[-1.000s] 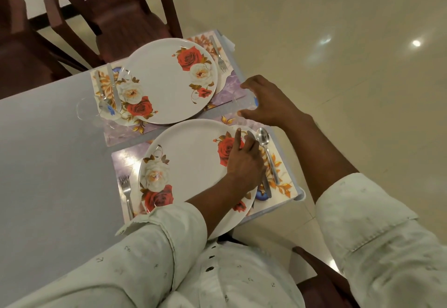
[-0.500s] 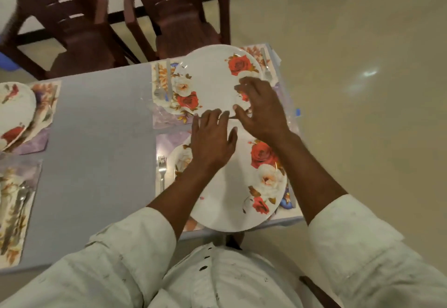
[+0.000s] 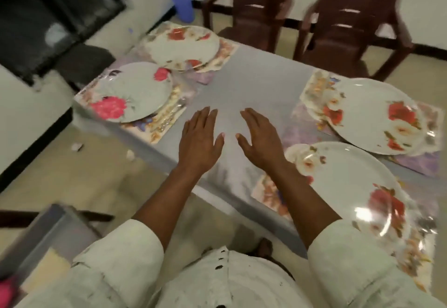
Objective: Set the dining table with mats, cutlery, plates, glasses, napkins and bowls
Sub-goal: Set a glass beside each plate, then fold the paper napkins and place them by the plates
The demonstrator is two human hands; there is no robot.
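Note:
Several white plates with red flower prints lie on floral mats on the grey table (image 3: 254, 85). The near right plate (image 3: 343, 186) and far right plate (image 3: 372, 116) sit on the right side. The near left plate (image 3: 135, 92) and far left plate (image 3: 181, 46) sit on the left side. Cutlery (image 3: 169, 116) shows faintly on the mat beside the near left plate. My left hand (image 3: 199, 140) and my right hand (image 3: 260, 138) hover over the bare middle of the table, fingers straight, palms down, holding nothing.
Two dark brown chairs (image 3: 350, 17) stand at the far side. A blue plastic cup (image 3: 183, 7) sits on the floor near the wall. A dark cabinet (image 3: 48, 12) is at the far left. A grey box (image 3: 46, 242) lies at the lower left.
My view has swung left, showing all the place settings. Both hands have left the right-side plates and now hover over the bare middle of the table.

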